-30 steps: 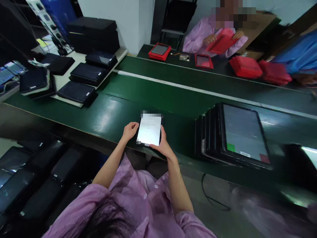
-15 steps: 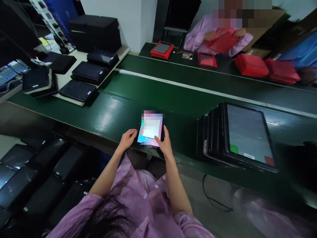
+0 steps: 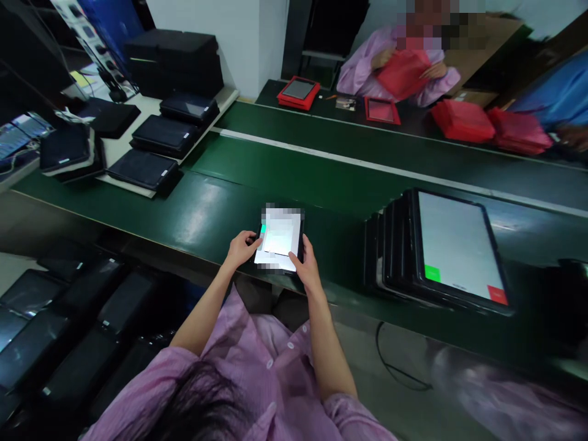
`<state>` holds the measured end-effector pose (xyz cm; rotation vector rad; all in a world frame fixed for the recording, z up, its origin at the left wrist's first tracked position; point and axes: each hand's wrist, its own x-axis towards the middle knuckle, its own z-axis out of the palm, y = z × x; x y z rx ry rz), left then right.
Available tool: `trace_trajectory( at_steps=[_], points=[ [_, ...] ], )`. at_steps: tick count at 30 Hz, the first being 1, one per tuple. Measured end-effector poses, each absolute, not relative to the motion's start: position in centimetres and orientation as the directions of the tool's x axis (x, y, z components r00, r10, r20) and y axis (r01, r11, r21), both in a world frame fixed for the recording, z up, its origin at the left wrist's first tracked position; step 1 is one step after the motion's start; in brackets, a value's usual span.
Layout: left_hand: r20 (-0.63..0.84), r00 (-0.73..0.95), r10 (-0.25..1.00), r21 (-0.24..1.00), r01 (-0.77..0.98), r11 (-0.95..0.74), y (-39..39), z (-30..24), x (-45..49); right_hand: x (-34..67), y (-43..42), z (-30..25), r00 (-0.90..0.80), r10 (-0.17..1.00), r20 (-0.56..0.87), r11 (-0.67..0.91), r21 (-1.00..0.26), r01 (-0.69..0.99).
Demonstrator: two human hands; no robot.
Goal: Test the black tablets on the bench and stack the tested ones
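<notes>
A tablet (image 3: pixel 277 239) with a black frame and a bright, mostly white screen is in front of me at the near edge of the green bench. Its top and bottom edges are blurred out. My right hand (image 3: pixel 307 264) grips its right side, thumb over the lower right of the screen and fingers along the edge. At the left side, my left hand (image 3: pixel 241 250) is closed on the tablet's edge, its thumb on the front and its fingers partly hidden.
To the right leans a stack of larger tablets (image 3: pixel 459 245), the top screen lit. Black tablets (image 3: pixel 142 168) lie on a pale board at left; more black devices (image 3: pixel 87 352) sit below. Across the green bench (image 3: pixel 321 174), a person (image 3: pixel 358 67) holds a red sleeve (image 3: pixel 404 73) near red stacks (image 3: pixel 463 120).
My left hand has moved up and right onto the tablet's edge. The held tablet's screen turned from colourful to mostly white, and the large top screen at right brightened. The person opposite lowered the red sleeve.
</notes>
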<state>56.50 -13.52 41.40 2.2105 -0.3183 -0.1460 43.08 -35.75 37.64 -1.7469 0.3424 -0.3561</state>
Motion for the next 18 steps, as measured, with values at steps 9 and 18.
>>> trace_trajectory(
  at_steps=[9, 18],
  points=[
    [0.103, 0.943, -0.318, 0.839, -0.254, -0.481, -13.1, 41.4, 55.8, 43.9, -36.4, 38.1, 0.903, -0.428, -0.044, -0.022, -0.998, -0.059],
    [0.23, 0.933, -0.278, 0.861, -0.328, -0.388, -12.8, 40.8, 54.6, 47.8, -38.5, 39.0, 0.838, -0.538, 0.093, -0.07, -0.995, 0.065]
  ],
)
